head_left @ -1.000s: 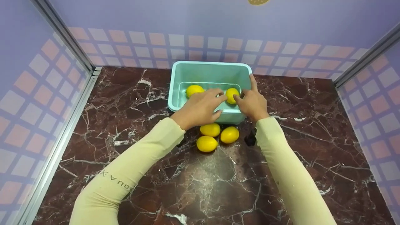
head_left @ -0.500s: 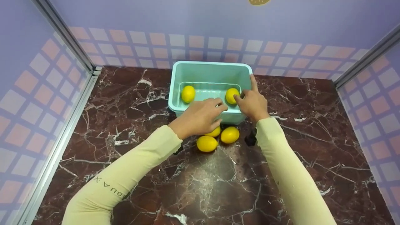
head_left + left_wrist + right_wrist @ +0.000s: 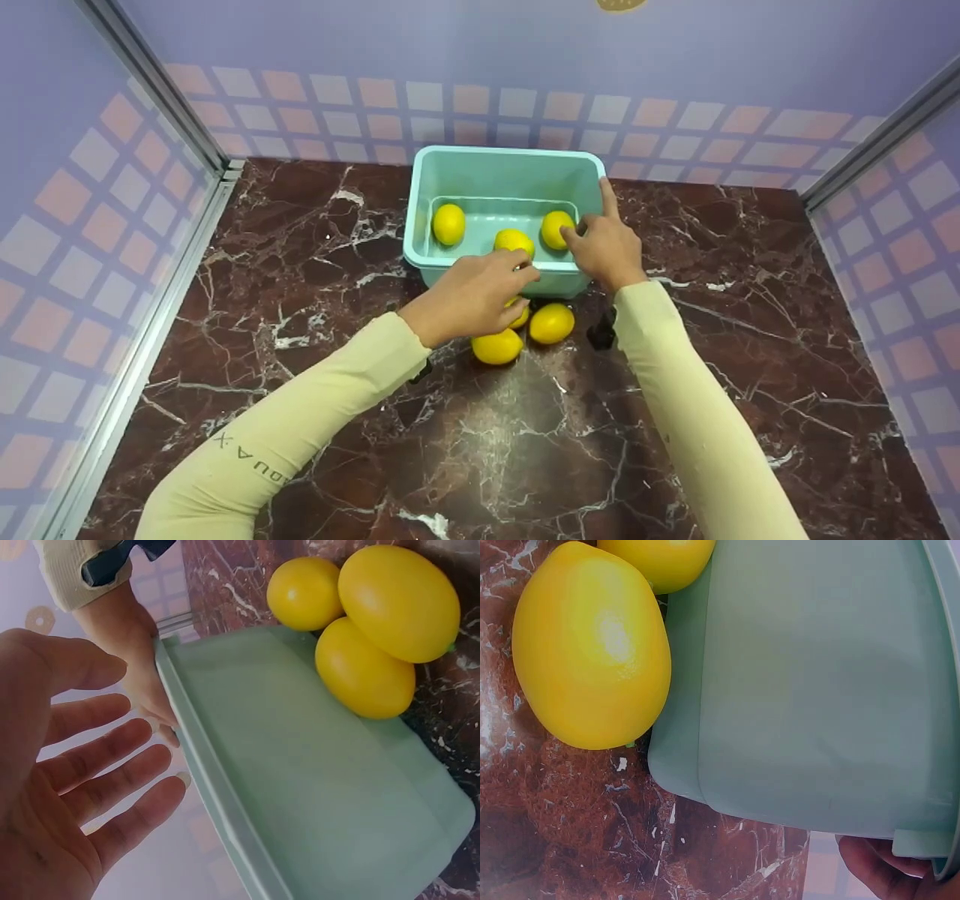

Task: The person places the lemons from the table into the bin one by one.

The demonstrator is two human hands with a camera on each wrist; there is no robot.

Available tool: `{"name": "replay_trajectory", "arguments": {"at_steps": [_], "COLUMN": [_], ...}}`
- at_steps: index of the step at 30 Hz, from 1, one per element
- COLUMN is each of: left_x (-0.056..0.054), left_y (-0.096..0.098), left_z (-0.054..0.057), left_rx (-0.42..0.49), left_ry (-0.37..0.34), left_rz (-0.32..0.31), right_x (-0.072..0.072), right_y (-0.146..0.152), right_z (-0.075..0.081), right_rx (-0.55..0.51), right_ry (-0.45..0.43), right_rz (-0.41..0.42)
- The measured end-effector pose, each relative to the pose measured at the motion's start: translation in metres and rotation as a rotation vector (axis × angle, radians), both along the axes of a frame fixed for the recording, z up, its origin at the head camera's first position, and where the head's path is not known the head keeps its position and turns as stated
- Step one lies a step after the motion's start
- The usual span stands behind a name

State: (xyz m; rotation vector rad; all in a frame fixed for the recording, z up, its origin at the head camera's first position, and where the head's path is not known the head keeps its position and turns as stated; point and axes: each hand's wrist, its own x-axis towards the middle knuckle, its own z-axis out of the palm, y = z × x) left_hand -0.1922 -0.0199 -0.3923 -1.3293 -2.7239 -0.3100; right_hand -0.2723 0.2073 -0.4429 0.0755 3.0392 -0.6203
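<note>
A person's left hand [image 3: 474,294] is pulling back across the near rim of a mint-green plastic bin [image 3: 495,151], and a lemon [image 3: 514,241] mostly hidden half a second ago is now showing just beyond its fingers. A second lemon [image 3: 449,224], past the knuckles, is lying lengthwise away from the hand — no longer crosswise, as it was a second ago. With a third lemon [image 3: 558,229] resting beside the right thumb, the load appears to be standing at an even split: three lemons inside, three outside.

The left hand is holding nothing; the left wrist view is showing its fingers [image 3: 120,774] loosely spread and nearly straight, the thumb well apart. The right hand [image 3: 609,251] is gripping the bin's rim at the right end, forefinger stretching along the edge and thumb reaching inside; whether that thumb is touching the lemon, one cannot tell.

On the marble-patterned table [image 3: 510,450], one lemon [image 3: 520,318] is peeking out beneath the left thumb, another [image 3: 497,347] is lying on the near side of that hand, and the last [image 3: 552,324] is sitting between the two hands.
</note>
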Motion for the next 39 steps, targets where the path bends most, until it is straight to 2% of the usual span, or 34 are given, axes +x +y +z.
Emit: {"name": "replay_trajectory", "arguments": {"at_steps": [13,24,39], "left_x": [0.009,0.015,0.019], "left_y": [-0.005,-0.006,-0.002], "left_z": [-0.02,-0.035,-0.059], "left_rx": [-0.032,0.002,-0.08], "left_ry": [0.003,-0.025,-0.086], "left_rz": [-0.02,-0.049,-0.044], "right_x": [-0.001,0.0,-0.001], "right_y": [0.0,0.0,0.0], "right_z": [0.0,0.0,0.0], "right_rx": [0.016,-0.013,-0.006], "right_ry": [-0.018,-0.005,-0.023], "right_rz": [-0.006,-0.012,-0.01]}}
